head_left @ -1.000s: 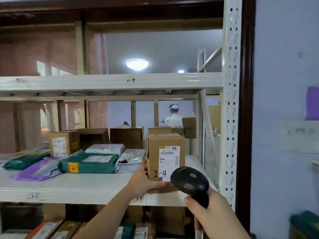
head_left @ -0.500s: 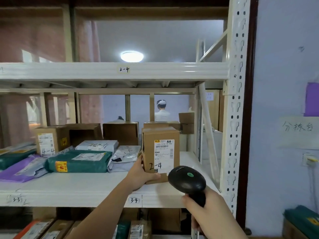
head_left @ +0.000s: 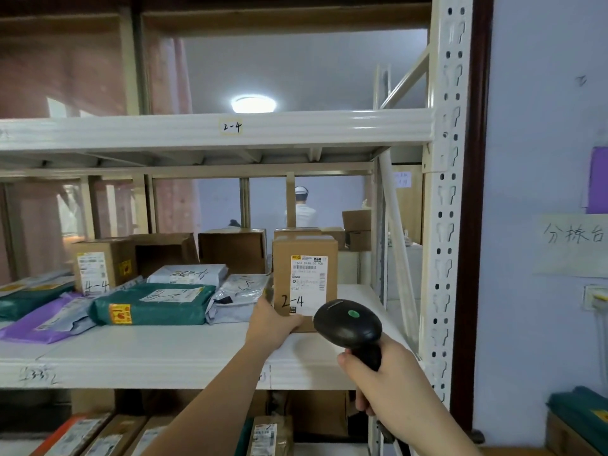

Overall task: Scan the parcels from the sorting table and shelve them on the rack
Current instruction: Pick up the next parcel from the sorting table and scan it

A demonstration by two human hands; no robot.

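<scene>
A small upright cardboard parcel (head_left: pixel 304 255) with a white shipping label and "2-4" handwritten on it stands on the white rack shelf (head_left: pixel 164 353), near its right end. My left hand (head_left: pixel 271 320) grips its lower left corner, thumb across the front. My right hand (head_left: pixel 391 380) holds a black barcode scanner (head_left: pixel 348 327) by the handle just right of the parcel, its head pointing toward the label.
Left of the parcel lie a green mailer (head_left: pixel 151 306), a grey bag (head_left: pixel 237 292), a purple bag (head_left: pixel 46 320) and several cardboard boxes (head_left: pixel 98 264). The rack's white upright (head_left: pixel 444 225) stands at right. A person (head_left: pixel 304 210) stands beyond the rack. More parcels fill the lower shelf (head_left: pixel 269 436).
The view has shifted slightly, so the shelf sits a little lower left in frame. My left hand stays on the parcel and my right hand keeps the scanner beside it.
</scene>
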